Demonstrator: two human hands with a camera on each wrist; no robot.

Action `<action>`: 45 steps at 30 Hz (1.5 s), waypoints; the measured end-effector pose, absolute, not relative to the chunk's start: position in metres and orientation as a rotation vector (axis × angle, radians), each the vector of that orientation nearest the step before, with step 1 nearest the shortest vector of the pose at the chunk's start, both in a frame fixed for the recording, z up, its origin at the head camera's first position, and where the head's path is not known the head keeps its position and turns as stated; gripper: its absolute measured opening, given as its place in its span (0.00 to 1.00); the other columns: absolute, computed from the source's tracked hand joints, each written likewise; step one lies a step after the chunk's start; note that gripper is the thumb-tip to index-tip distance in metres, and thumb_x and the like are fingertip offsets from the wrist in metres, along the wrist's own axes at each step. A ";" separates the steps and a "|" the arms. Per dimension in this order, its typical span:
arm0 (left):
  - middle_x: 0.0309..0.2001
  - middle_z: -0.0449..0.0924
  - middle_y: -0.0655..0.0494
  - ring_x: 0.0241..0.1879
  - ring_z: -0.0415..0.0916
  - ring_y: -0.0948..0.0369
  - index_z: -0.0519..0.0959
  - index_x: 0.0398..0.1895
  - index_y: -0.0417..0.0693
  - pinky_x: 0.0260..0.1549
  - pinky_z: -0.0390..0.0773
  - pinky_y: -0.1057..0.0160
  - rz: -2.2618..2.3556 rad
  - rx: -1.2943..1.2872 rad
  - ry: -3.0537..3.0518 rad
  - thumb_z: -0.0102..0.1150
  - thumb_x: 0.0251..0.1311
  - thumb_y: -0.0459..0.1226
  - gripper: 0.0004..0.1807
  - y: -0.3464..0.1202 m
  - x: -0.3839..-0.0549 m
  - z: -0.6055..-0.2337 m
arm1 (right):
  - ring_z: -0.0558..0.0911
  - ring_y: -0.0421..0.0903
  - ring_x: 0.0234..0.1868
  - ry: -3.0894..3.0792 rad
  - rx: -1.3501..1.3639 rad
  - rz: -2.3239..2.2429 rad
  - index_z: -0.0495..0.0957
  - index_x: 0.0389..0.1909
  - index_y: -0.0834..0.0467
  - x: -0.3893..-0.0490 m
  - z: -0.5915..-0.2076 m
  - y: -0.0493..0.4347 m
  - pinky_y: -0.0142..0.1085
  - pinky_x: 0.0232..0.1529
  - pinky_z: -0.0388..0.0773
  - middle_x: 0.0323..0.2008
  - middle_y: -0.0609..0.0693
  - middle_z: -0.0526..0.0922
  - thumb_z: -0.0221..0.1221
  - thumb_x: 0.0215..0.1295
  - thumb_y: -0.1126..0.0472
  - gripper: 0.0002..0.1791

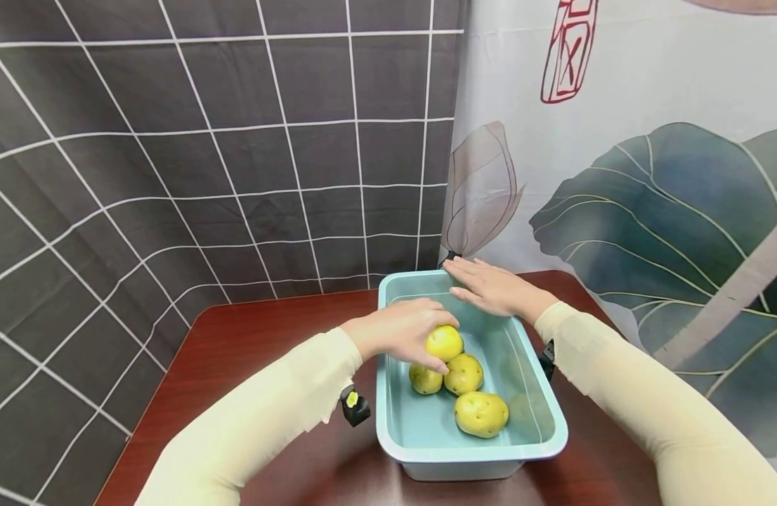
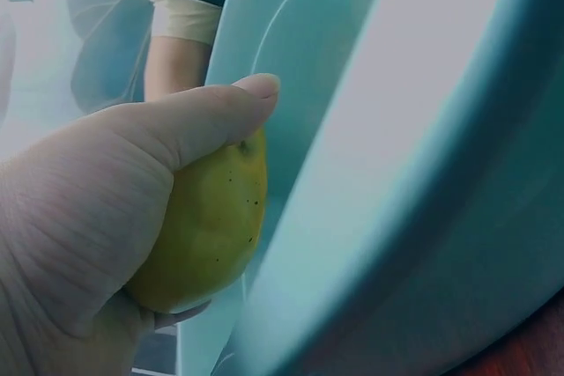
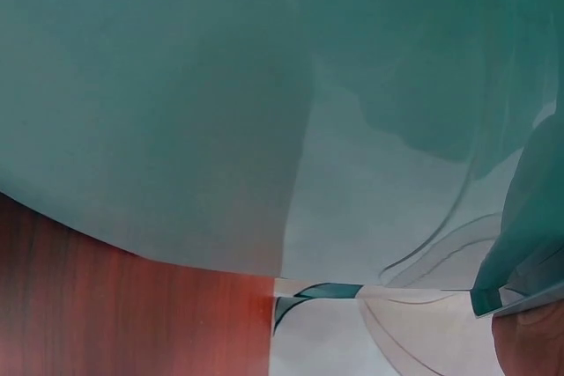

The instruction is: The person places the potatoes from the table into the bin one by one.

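A light blue plastic basin [image 1: 471, 453] holds several yellow potatoes. My left hand [image 1: 404, 330] grips one potato [image 1: 444, 343] inside it, above the others. In the left wrist view the thumb lies across this potato [image 2: 207, 226], and a fingertip shows below it; the other fingers are mostly hidden. Close under that hand lie a small potato [image 1: 424, 379] and a rounder potato [image 1: 464, 374]. A larger potato [image 1: 480, 414] sits nearer the front wall. With fingers extended, my right hand [image 1: 492, 287] rests on the basin's far right rim; only a bit of it shows in the right wrist view.
The basin stands on a dark red wooden table [image 1: 287, 351]. Behind the table hangs a dark grey cloth [image 1: 312, 161] with a white grid. At the right hangs a white curtain [image 1: 502, 63] printed with large leaves.
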State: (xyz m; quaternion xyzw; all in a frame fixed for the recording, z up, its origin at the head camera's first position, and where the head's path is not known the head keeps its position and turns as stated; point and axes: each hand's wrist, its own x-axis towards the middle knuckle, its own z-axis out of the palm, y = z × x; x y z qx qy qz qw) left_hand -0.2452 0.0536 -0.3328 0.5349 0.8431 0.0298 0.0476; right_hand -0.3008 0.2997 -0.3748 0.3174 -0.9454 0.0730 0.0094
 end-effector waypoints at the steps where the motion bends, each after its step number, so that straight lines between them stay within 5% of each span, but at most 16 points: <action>1: 0.54 0.75 0.59 0.54 0.69 0.62 0.74 0.61 0.53 0.53 0.70 0.65 0.092 1.628 2.565 0.67 0.49 0.59 0.37 0.056 -0.246 -0.334 | 0.48 0.49 0.75 -2.952 0.990 0.236 0.49 0.76 0.55 -0.300 -0.375 0.300 0.50 0.71 0.44 0.75 0.50 0.51 0.39 0.74 0.39 0.37; 25: 0.57 0.74 0.64 0.57 0.68 0.62 0.71 0.63 0.53 0.54 0.68 0.66 0.214 1.564 2.438 0.65 0.49 0.63 0.41 0.100 -0.267 -0.361 | 0.45 0.45 0.75 -2.982 0.983 0.232 0.46 0.76 0.52 -0.302 -0.378 0.301 0.49 0.72 0.42 0.75 0.46 0.47 0.38 0.74 0.38 0.37; 45: 0.47 0.75 0.64 0.47 0.69 0.66 0.76 0.58 0.57 0.45 0.71 0.69 0.101 1.499 2.381 0.73 0.42 0.59 0.38 0.107 -0.268 -0.386 | 0.47 0.49 0.75 -2.936 1.025 0.263 0.49 0.75 0.56 -0.301 -0.375 0.300 0.50 0.71 0.43 0.75 0.51 0.51 0.41 0.75 0.42 0.36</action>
